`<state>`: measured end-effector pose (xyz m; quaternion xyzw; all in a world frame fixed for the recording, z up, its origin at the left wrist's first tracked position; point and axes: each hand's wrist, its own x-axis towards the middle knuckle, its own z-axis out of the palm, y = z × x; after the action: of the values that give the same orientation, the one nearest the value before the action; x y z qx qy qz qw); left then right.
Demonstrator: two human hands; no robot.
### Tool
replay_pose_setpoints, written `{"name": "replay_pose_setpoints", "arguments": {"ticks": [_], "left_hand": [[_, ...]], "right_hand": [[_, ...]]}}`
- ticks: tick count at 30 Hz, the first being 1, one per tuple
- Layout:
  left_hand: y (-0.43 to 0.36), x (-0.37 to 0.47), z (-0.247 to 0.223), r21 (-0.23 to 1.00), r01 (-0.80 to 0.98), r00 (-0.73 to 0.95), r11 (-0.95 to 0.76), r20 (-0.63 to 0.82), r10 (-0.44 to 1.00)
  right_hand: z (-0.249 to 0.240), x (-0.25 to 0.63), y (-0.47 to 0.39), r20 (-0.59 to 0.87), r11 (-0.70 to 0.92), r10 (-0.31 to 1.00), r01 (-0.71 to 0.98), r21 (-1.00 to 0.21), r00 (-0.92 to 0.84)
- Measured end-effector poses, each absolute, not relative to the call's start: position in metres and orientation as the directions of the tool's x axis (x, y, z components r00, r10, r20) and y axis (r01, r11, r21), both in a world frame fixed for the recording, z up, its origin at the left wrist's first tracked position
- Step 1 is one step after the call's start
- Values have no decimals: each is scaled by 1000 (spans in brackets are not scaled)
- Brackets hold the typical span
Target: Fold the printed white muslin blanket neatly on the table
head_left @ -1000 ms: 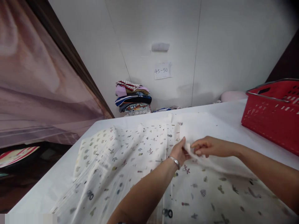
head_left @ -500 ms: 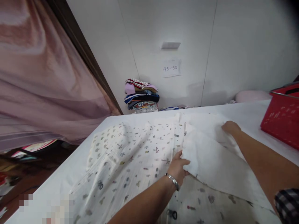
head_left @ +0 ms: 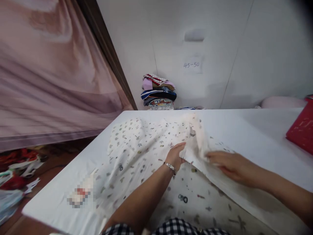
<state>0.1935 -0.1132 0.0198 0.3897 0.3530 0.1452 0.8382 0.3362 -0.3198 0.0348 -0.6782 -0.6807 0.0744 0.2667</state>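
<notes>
A thin white cloth (head_left: 151, 143) with small palm-tree and other prints lies spread and wrinkled over the table. Its right part is folded up, showing the plain underside. My left hand (head_left: 176, 157), wearing a silver bracelet, grips the cloth's edge near the middle; some fingertips are hidden behind the fabric. Just to its right, my right hand (head_left: 230, 165) holds the raised fold with its fingers closed, slightly smeared by motion. Between the hands the cloth is bunched and lifted.
The white table (head_left: 246, 130) stands against a wall with a "45-50" paper (head_left: 192, 64). Folded clothes (head_left: 158, 93) are stacked behind it. A red basket (head_left: 302, 127) is at right, a pink curtain (head_left: 49, 71) at left. A blurred-out item (head_left: 80, 194) lies front left.
My right hand has come left and nearer to my left hand, bringing the cloth's right part with it. The view has shifted, and more of the table's left corner shows.
</notes>
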Motion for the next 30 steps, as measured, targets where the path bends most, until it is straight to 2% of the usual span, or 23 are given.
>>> {"name": "replay_pose_setpoints", "arguments": {"ticks": [2, 4, 6, 8, 10, 13, 15, 16, 17, 19, 21, 23, 24, 25, 27, 30], "left_hand": [[-119, 185, 17, 728, 26, 731, 685, -481, 483], [-126, 177, 14, 726, 23, 755, 687, -463, 465], [-131, 171, 11, 744, 13, 755, 668, -445, 481], [-133, 168, 11, 728, 5, 759, 685, -449, 472], [-133, 168, 11, 683, -4, 766, 731, -468, 441], [-130, 170, 16, 626, -15, 779, 780, -482, 402], [-129, 171, 21, 615, -12, 776, 788, -491, 395], [-129, 170, 23, 617, -7, 779, 787, -490, 392], [-128, 169, 25, 627, -1, 783, 779, -484, 390], [-128, 166, 28, 658, 20, 804, 753, -458, 379], [-126, 161, 29, 695, 51, 813, 717, -446, 375], [-126, 155, 29, 725, 78, 801, 684, -454, 390], [-126, 152, 29, 733, 83, 792, 675, -460, 401], [-126, 149, 30, 736, 81, 787, 672, -461, 409], [-130, 143, 33, 724, 70, 801, 686, -451, 394], [-137, 136, 40, 705, 50, 852, 708, -399, 338]], "right_hand": [[27, 308, -321, 77, 54, 997, 835, -548, -13], [21, 297, -315, -42, -45, 999, 754, -656, 22], [19, 295, -304, -70, -149, 987, 673, -725, 143], [19, 293, -290, -12, -190, 963, 650, -736, 268], [20, 286, -279, 125, -147, 942, 720, -678, 311], [19, 265, -267, 362, 31, 919, 886, -462, 157], [17, 253, -262, 435, 111, 899, 932, -344, 53], [16, 249, -259, 447, 129, 894, 935, -330, 35], [15, 247, -256, 446, 135, 894, 925, -356, 42], [14, 250, -252, 413, 107, 901, 856, -505, 131], [14, 258, -251, 330, 5, 885, 702, -712, 328], [13, 267, -252, 216, -116, 785, 480, -870, 580], [14, 270, -254, 172, -145, 713, 383, -912, 680], [15, 272, -256, 149, -155, 653, 323, -934, 743], [18, 270, -261, 181, -154, 604, 337, -929, 776], [24, 259, -265, 316, -138, 694, 550, -823, 647]]}}
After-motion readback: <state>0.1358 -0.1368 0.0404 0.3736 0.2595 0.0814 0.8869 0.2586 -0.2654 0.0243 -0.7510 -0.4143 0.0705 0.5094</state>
